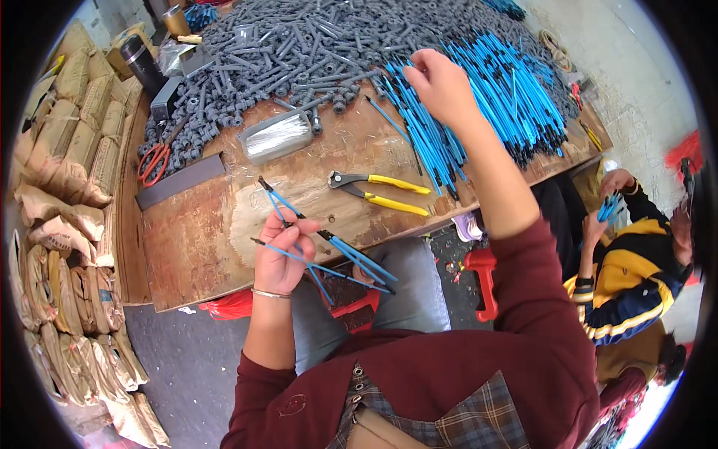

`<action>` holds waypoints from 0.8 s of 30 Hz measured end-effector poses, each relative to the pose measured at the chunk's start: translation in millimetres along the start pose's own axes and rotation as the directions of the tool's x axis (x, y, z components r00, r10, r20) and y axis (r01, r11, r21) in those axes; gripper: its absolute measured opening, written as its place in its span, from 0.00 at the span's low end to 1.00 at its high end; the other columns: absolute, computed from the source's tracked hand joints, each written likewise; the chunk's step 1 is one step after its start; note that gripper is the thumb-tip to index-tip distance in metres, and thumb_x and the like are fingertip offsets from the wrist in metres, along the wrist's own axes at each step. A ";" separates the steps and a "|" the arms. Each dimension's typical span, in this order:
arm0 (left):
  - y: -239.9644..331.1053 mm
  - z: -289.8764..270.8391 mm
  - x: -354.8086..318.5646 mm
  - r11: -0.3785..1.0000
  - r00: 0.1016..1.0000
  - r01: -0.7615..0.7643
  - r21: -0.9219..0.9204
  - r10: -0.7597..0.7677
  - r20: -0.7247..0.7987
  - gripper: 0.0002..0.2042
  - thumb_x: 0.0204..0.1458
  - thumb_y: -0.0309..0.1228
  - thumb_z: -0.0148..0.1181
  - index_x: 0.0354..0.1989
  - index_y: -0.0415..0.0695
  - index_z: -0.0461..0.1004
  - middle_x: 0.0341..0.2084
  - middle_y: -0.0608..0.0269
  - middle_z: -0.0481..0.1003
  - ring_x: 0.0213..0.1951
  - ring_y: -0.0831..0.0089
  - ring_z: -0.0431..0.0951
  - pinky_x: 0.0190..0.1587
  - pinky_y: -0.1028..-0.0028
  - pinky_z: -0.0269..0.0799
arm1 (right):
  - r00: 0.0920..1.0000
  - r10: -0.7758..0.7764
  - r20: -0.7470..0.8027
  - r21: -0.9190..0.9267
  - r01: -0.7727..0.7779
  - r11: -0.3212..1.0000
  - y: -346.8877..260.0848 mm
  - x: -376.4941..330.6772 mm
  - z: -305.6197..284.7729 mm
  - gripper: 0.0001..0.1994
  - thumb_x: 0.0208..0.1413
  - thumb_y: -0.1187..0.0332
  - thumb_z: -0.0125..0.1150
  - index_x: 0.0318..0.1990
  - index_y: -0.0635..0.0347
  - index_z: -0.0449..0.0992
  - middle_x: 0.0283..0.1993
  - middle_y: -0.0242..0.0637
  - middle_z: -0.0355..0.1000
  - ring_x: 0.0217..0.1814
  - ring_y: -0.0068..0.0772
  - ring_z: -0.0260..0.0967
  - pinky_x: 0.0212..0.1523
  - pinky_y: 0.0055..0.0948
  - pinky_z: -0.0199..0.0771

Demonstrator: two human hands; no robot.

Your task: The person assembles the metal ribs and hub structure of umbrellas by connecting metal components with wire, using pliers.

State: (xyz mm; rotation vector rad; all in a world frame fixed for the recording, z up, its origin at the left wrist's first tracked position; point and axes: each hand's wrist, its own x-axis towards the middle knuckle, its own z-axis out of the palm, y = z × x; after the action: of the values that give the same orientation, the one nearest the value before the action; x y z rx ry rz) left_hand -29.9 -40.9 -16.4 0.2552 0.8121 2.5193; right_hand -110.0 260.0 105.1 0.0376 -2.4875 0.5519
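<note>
My left hand is closed around several thin blue rods with black ends, which fan out at different angles in front of my body, over the table's near edge. My right hand reaches across to the left side of a large heap of similar blue rods. Its fingers are curled together, and whatever they pinch is too hidden to make out. Between my hands lie pincers with yellow handles, jaws to the left. A clear plastic box of thin whitish strips rests near my left hand.
Grey bolt-like plastic parts cover the back of the wooden table. Red-handled scissors, a grey flat bar and a black flask are at left. Paper sacks stack beyond. Another person handles blue rods at right.
</note>
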 end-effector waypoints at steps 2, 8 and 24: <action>2.4 -15.9 -4.6 0.991 0.999 0.002 -0.135 0.005 0.051 0.09 0.51 0.23 0.50 0.41 0.43 0.66 0.30 0.49 0.75 0.24 0.66 0.77 0.26 0.72 0.74 | 0.992 -0.122 -0.039 0.681 0.116 0.723 -77.6 -34.2 -37.7 0.05 0.53 0.73 0.50 0.33 0.63 0.71 0.27 0.31 0.67 0.28 0.20 0.63 0.29 0.21 0.64; -2.3 -4.3 6.0 0.990 0.996 0.050 -0.133 -0.039 0.077 0.08 0.51 0.25 0.51 0.40 0.42 0.68 0.28 0.52 0.75 0.25 0.66 0.76 0.28 0.72 0.74 | 0.658 -0.548 -0.516 0.777 0.090 -0.623 -208.3 -74.0 -51.1 0.10 0.53 0.67 0.45 0.28 0.60 0.72 0.24 0.34 0.68 0.23 0.30 0.65 0.21 0.28 0.67; -0.7 -10.8 -9.7 0.999 0.985 0.019 -0.047 -0.010 0.170 0.10 0.51 0.28 0.52 0.41 0.41 0.68 0.28 0.52 0.75 0.26 0.67 0.76 0.30 0.74 0.73 | 0.839 0.038 -0.543 0.396 0.296 -0.869 -212.6 -120.7 -112.7 0.06 0.51 0.77 0.50 0.35 0.60 0.73 0.39 0.40 0.66 0.46 0.35 0.61 0.44 0.30 0.70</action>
State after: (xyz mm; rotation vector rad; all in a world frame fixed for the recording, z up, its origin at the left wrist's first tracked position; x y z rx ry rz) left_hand -24.6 -50.7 -25.8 0.4396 0.6818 2.4600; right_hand 82.2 98.9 202.8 1.4211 -0.0026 2.3493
